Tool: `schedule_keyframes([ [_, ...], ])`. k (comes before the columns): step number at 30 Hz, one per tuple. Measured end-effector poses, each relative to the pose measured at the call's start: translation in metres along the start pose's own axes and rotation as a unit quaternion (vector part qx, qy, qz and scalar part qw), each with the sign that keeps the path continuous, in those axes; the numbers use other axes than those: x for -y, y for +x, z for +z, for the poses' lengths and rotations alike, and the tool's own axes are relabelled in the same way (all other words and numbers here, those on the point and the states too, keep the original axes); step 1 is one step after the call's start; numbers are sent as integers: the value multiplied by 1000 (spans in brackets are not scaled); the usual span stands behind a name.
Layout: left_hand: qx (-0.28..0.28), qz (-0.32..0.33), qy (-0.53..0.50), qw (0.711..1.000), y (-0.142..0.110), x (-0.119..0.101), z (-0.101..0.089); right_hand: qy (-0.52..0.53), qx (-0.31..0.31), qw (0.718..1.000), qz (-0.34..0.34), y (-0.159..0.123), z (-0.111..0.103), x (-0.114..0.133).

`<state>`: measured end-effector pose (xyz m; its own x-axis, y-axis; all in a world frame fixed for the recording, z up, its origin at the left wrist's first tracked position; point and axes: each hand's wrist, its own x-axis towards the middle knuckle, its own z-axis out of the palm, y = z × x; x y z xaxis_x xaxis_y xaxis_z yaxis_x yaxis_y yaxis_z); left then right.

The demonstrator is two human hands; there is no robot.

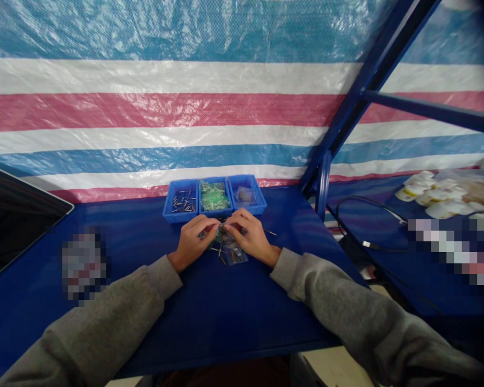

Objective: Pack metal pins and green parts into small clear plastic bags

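Note:
My left hand (196, 235) and my right hand (248, 231) meet over the blue table, thumbs and fingers pinched close together. Whatever is between the fingertips is too small to make out. Under and between the hands lie several thin metal rods (218, 249) and a small clear plastic bag (237, 255). One thin rod (270, 232) sticks out to the right of my right hand. Just beyond my hands, a left blue bin (176, 217) holds loose metal rods, a middle bin holds green-tinted plastic packets (214, 196), and a right bin (260, 207) holds small clear bags (244, 195).
A dark screen-like panel (16, 215) stands at the left, with a blurred-out item (84, 263) near it. Blue metal frame bars (322, 180) rise at the right. Beyond them are a black cable (344, 236) and white rolls (439, 193). Striped sheeting (185, 110) hangs behind.

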<state>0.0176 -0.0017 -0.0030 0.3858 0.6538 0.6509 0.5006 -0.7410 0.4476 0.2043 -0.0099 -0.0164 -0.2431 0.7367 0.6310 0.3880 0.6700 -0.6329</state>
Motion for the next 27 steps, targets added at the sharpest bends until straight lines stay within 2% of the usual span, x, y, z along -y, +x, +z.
schedule_keyframes([
  [5,-11,-2,-33,999,2,-2,-2,-4,19,1000,-2,-1,1,-1],
  [10,21,-20,-43,999,4,-1,-1,-9,4,1000,21,-3,2,-1],
  [21,33,9,-22,999,3,0,0,18,-15,1000,11,-1,-2,3],
  [27,22,-31,1,999,-1,0,1,10,17,1000,-18,-2,1,-2],
])
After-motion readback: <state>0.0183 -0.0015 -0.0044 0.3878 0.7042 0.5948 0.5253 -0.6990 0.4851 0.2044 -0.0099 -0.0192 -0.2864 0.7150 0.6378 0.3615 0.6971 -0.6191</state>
